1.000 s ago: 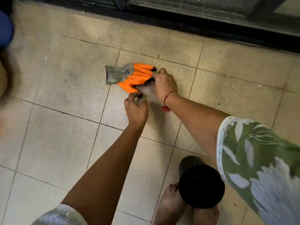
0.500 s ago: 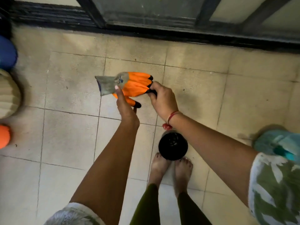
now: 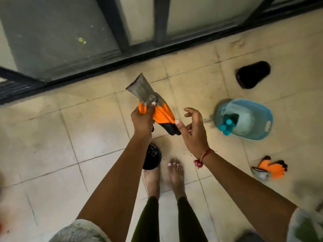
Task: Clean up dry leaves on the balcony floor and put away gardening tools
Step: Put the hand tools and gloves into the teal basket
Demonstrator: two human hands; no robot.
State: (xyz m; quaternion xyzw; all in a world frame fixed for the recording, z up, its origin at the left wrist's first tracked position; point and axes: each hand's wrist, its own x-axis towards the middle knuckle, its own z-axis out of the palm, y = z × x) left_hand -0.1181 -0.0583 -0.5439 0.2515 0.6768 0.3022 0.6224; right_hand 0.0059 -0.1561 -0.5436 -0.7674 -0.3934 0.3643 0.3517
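Nearest, a round black plastic pot (image 3: pixel 151 158) stands below the left hand (image 3: pixel 142 120), whose fingers clench an orange-and-grey rubber-coated gardening glove (image 3: pixel 153 106). The right hand (image 3: pixel 193 131) is spread loose, thumb touching its dark fingertips. Right of those fingers lies a matching second glove (image 3: pixel 270 169); farther off, a light-blue plastic tub (image 3: pixel 258 123).

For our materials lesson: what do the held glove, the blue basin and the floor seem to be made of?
Glove: grey knit fabric cuff, matte and creased; orange palm looks rubber-coated, fingertips dark.
Basin: probably plastic, smooth moulded wall with a cut-out handle.
Floor: likely ceramic or stone tile, beige, speckled, with grout lines and a dull sheen.
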